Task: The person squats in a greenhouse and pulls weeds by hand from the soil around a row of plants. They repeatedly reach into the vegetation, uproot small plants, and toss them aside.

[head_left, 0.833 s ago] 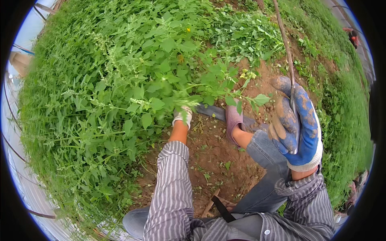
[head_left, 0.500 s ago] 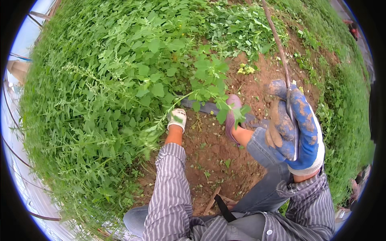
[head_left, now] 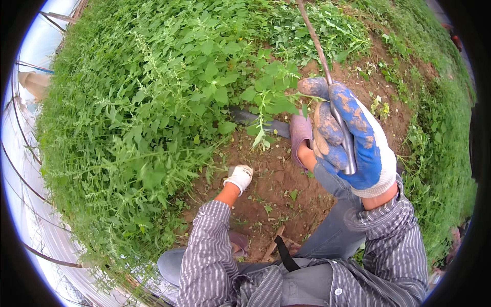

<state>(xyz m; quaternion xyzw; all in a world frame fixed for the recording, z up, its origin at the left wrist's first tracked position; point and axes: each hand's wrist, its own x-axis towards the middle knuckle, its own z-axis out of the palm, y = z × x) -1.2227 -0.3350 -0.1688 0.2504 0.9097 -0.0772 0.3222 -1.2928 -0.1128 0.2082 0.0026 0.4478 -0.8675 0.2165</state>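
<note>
My left hand point(head_left: 239, 179), in a white glove, is low over the soil beside the leafy green plants point(head_left: 169, 102). Its fingers look curled, and whatever they grip is hidden. A blue and white glove, caked with dried mud, covers my right hand point(head_left: 353, 135). That hand is wrapped round a long thin rod point(head_left: 316, 43), brown along its upper length and grey, metal-looking at the near end. The rod slants up and away, and its far end is out of view. A leafy stem point(head_left: 266, 105) droops close to the right thumb.
A heap of cut greens point(head_left: 322, 33) lies at the back. A dark flat strip point(head_left: 258, 123) crosses the brown soil point(head_left: 279, 197) near my purple shoe point(head_left: 300, 133). White plastic sheeting point(head_left: 46, 240) with curved ribs stands at the left, and more weeds grow at right.
My left hand has drawn back toward me and slightly right. The right hand has moved left and up with the rod. Stems near the left hand have shifted, and the drooping leafy one hangs differently.
</note>
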